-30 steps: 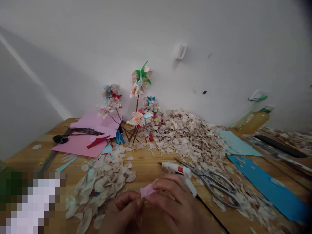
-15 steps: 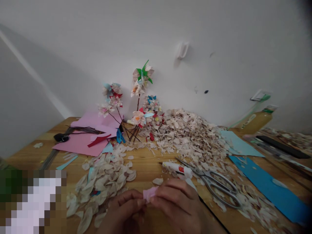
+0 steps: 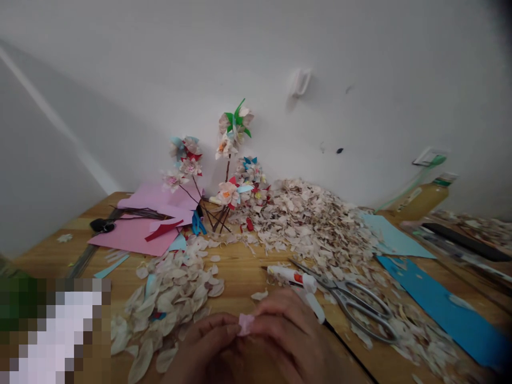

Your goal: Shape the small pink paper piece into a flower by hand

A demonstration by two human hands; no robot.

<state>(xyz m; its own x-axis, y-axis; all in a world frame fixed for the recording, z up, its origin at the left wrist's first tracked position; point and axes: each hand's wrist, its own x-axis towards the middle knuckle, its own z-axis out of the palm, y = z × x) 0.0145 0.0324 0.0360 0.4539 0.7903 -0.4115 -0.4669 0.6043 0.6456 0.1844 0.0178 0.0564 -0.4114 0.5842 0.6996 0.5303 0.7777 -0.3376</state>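
Between my two hands is a small piece of pink paper (image 3: 246,324), pinched low over the front of the table. My left hand (image 3: 210,341) grips its left side between thumb and forefinger. On the other side, the bent fingers of my right hand (image 3: 290,333) close on the paper and hide part of it. A white hot glue gun (image 3: 290,276) lies just beyond my right hand, its cord running to the front right. Grey-handled scissors (image 3: 352,301) rest open beside it. Loose dried petals (image 3: 180,290) are heaped left of my hands.
A large petal pile (image 3: 312,218) spreads along the wall. Handmade flowers on twigs (image 3: 228,192) lean at the back. Pink paper sheets (image 3: 132,234) lie at the left, a blue sheet (image 3: 436,309) at the right. A bottle of yellow liquid (image 3: 424,197) stands far right.
My right hand has turned slightly over the pink paper, and less of the paper shows. Both hands still hold it. The glue gun and scissors have stayed in place.
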